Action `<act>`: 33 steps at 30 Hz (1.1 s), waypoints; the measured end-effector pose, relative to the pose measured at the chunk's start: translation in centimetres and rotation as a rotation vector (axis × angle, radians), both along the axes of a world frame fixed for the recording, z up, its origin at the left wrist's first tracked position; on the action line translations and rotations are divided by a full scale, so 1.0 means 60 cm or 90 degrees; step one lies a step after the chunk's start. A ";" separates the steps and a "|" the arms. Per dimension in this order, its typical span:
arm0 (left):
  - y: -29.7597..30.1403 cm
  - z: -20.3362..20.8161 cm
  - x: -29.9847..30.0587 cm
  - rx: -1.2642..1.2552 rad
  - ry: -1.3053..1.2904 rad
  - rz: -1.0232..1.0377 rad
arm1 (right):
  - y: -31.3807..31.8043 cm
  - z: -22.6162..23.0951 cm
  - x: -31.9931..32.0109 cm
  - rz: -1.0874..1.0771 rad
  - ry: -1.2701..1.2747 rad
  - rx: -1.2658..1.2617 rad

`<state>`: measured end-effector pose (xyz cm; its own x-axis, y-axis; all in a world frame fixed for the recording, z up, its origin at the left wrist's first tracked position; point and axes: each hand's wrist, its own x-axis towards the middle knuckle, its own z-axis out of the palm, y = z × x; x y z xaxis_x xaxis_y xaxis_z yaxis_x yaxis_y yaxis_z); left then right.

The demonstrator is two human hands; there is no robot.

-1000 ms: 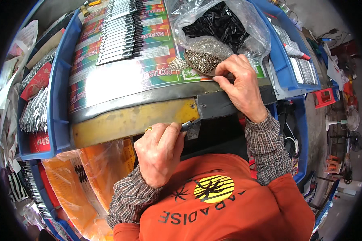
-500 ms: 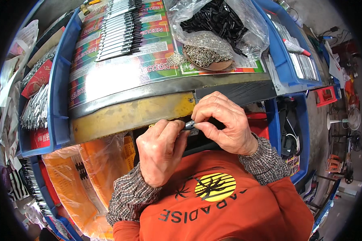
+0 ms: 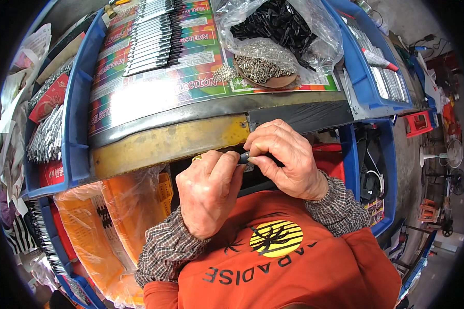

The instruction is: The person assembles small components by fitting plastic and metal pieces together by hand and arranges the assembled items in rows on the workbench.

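Seen from above, over a seated person's chest in an orange shirt (image 3: 294,268) with checked cuffs. Left hand (image 3: 209,193) curled into a loose fist just below the worn yellow front edge of the workbench (image 3: 165,144), fingers closed around one end of a small dark slim part (image 3: 244,157). Right hand (image 3: 283,157) close against it, knuckles up, thumb and fingertips pinching the other end of the same part. Both hands touching each other, held in front of the chest and below the bench edge. Only a short dark stretch of the part visible between the fingers; its exact shape hard to tell.

On the bench top, a glossy multicoloured printed sheet (image 3: 154,87). Lying on it toward the far left, a neat row of silver and black slim pieces (image 3: 152,36). To the far right, a brown shallow dish (image 3: 265,72) heaped with small silvery metal bits, sitting partly inside a clear plastic bag (image 3: 319,41) with black pieces behind it. Blue plastic bins (image 3: 75,144) flanking the bench on both sides, the right one holding flat silvery strips. Below the bench on the left, orange goods wrapped in clear plastic (image 3: 95,226).
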<state>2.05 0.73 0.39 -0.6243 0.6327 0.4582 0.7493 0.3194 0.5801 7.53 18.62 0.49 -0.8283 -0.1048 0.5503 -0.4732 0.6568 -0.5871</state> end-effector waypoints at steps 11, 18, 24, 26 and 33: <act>0.004 -0.009 -0.004 -0.004 0.069 0.003 | -0.003 -0.030 0.013 -0.016 0.181 0.192; 0.009 -0.019 -0.005 0.009 0.086 0.017 | -0.003 -0.036 0.016 -0.021 0.183 0.198; 0.011 -0.012 -0.005 0.008 0.068 0.017 | 0.002 -0.032 0.018 -0.015 0.156 0.174; 0.009 -0.005 0.000 0.002 0.042 0.021 | 0.002 -0.035 0.017 -0.018 0.159 0.152; 0.009 -0.010 -0.007 0.024 -0.005 0.004 | 0.010 -0.021 0.017 -0.074 0.082 -0.027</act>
